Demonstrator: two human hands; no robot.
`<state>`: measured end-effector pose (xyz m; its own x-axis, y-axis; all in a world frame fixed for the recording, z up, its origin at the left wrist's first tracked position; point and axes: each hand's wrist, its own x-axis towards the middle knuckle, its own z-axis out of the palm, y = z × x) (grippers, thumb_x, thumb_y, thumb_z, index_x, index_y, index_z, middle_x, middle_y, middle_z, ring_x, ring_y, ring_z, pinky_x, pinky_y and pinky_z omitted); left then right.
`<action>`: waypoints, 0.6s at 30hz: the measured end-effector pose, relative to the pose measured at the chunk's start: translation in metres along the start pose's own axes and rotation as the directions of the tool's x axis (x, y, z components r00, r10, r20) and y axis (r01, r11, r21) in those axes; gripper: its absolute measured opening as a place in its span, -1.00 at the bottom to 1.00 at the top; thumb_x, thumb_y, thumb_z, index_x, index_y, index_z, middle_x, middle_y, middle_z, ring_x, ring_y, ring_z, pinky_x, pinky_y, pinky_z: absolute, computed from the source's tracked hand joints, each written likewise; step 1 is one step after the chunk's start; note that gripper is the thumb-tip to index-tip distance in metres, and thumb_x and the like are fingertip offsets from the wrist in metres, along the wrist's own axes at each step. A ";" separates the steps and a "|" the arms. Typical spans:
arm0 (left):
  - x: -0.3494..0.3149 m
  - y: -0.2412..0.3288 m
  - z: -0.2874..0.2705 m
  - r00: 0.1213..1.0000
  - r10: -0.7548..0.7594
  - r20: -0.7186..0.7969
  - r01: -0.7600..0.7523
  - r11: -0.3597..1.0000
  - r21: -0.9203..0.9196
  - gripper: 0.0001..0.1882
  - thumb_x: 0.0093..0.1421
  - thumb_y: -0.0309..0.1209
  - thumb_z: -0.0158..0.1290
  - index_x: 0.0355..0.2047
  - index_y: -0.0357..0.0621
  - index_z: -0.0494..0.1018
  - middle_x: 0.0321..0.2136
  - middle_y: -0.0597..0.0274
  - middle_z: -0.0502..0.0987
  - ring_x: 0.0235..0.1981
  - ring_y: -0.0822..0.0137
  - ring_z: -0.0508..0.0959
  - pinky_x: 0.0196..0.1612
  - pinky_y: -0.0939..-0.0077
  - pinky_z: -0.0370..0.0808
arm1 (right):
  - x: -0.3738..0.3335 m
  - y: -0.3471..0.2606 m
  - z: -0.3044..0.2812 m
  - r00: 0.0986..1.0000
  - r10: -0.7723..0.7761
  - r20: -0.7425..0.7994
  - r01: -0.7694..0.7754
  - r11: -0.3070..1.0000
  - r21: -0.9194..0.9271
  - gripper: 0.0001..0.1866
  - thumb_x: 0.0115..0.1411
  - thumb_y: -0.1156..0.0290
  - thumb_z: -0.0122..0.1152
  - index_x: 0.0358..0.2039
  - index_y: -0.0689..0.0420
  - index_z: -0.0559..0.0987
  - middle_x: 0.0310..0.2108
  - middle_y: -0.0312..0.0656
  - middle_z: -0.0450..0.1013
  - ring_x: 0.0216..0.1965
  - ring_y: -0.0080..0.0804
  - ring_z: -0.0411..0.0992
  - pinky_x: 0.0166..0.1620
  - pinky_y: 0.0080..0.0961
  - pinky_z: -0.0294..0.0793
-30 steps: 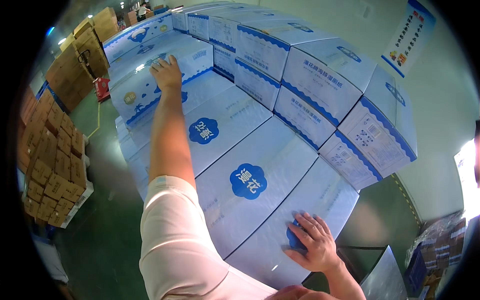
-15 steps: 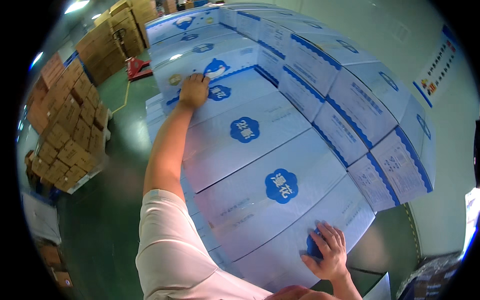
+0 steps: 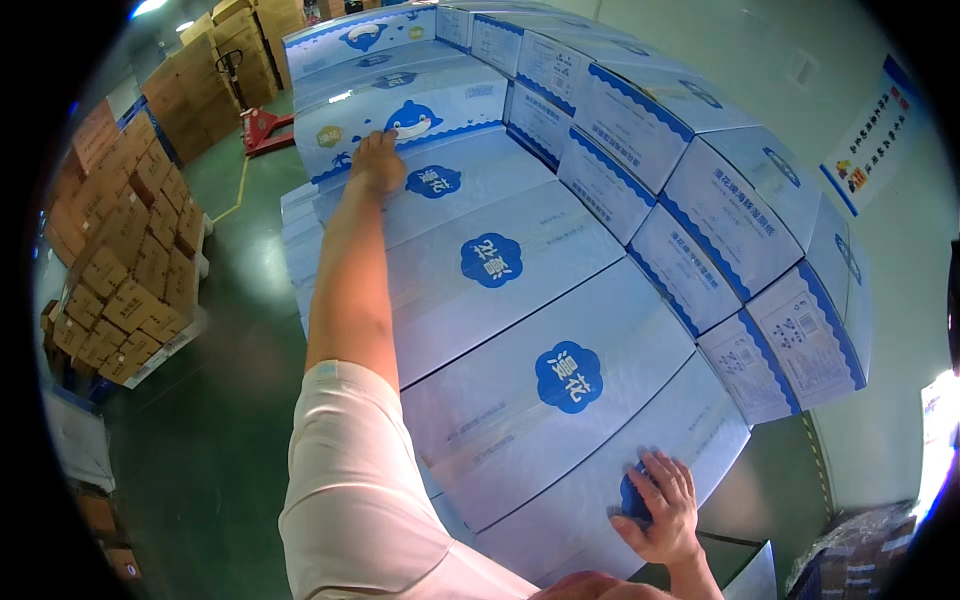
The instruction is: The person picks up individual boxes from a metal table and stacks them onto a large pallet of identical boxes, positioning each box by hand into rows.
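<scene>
While the right hand (image 3: pixel 660 510) is laid, fingers spread, on the near box (image 3: pixel 588 505) at five o'clock, the left hand (image 3: pixel 376 166) is put by the dolphin box (image 3: pixel 408 108) at eleven, its grip unclear.

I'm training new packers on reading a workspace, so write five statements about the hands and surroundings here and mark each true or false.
1. The right hand lies on the nearest pale box, partly covering its blue emblem. True.
2. The person wears black sleeves. False: the visible sleeve is pale.
3. The left hand reaches farther forward, to the dolphin-printed box. True.
4. Nothing red stands on the floor. False: a red pallet truck stands at the left.
5. Brown cartons are stacked on the picture's left side. True.
</scene>
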<state>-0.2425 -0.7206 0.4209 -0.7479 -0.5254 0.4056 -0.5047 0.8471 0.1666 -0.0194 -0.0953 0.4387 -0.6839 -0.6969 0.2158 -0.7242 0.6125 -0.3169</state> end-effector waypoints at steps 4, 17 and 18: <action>0.005 0.006 -0.004 0.998 -0.012 0.069 0.014 1.000 -0.027 -0.41 0.19 -0.42 -0.16 0.28 -0.07 0.18 0.24 0.08 0.21 0.30 0.06 0.16 0.33 0.23 0.13 | 0.000 -0.001 -0.001 1.000 0.017 0.015 -0.017 1.000 -0.001 -0.39 -0.05 -0.01 0.32 -0.04 0.11 0.57 0.10 -0.01 0.40 0.15 0.02 0.33 0.20 -0.01 0.22; -0.011 0.044 0.027 0.939 -0.131 0.319 0.117 0.991 0.062 -0.40 0.38 -0.09 -0.37 0.31 -0.17 0.11 0.36 -0.03 0.02 0.40 0.01 -0.03 0.39 0.05 -0.09 | 0.003 -0.008 -0.011 0.999 -0.013 -0.033 0.014 1.000 0.025 -0.40 -0.01 0.09 0.35 0.04 0.06 0.52 0.12 -0.06 0.36 0.17 -0.07 0.31 0.20 -0.04 0.22; -0.020 0.053 0.026 0.948 -0.135 0.289 0.123 0.991 0.060 -0.41 0.38 -0.10 -0.36 0.30 -0.18 0.13 0.34 -0.06 0.06 0.39 -0.02 0.00 0.38 0.02 -0.07 | 0.001 -0.008 -0.012 0.999 -0.008 -0.034 0.009 1.000 0.027 -0.40 -0.01 0.08 0.35 0.04 0.06 0.51 0.12 -0.06 0.35 0.17 -0.07 0.30 0.21 -0.04 0.21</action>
<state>-0.2658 -0.6672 0.3987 -0.7653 -0.6354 0.1027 -0.6176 0.7699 0.1608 -0.0158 -0.0962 0.4527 -0.6807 -0.6888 0.2492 -0.7275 0.5961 -0.3395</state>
